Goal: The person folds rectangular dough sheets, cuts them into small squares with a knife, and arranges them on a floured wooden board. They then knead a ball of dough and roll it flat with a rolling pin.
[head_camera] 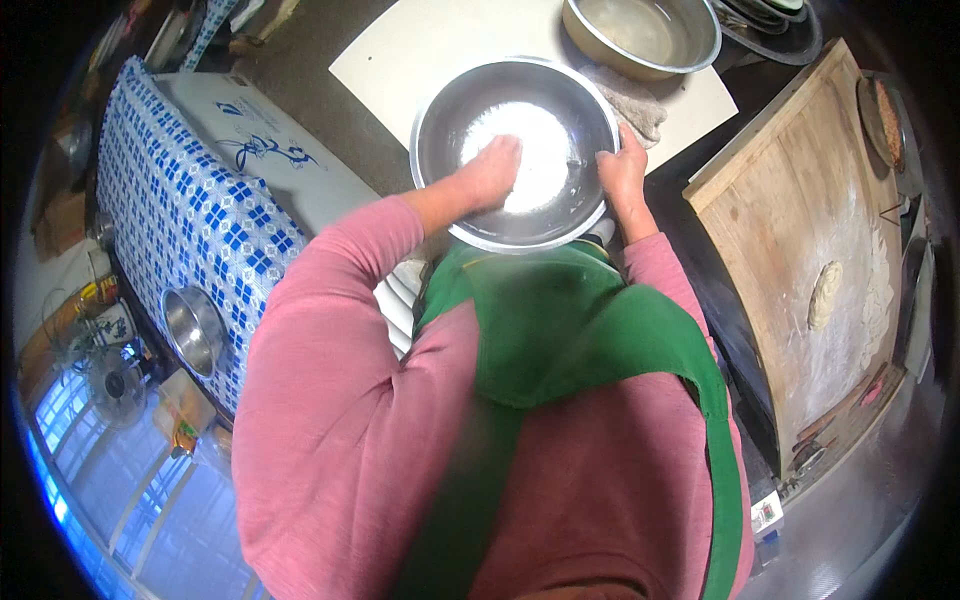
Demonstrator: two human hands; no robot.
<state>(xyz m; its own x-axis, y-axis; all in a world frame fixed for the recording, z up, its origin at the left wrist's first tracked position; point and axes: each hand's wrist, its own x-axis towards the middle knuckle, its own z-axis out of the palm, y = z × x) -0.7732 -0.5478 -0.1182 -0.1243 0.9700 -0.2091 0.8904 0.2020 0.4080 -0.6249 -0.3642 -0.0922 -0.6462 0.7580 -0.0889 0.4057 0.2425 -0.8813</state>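
A wide metal bowl (pixel 436 142) is in front of my green apron, tilted so that its inside shows. My right hand (pixel 628 171) grips the bowl's right rim, thumb on the rim. Inside the bowl, my left hand (pixel 493 171) is curled over the bottom; whether its fingers hold anything is hidden. A bright white patch (pixel 544 157) covers the middle of the bowl. It is too overexposed to tell white powder from glare.
A white board (pixel 457 37) carries a basin (pixel 652 34) of cloudy liquid and a folded cloth (pixel 626 105). To the right, a floured wooden board (pixel 772 225) bears a twisted dough piece (pixel 825 296). At left, a small metal bowl (pixel 195 330) rests on a blue-checked cloth (pixel 187 195).
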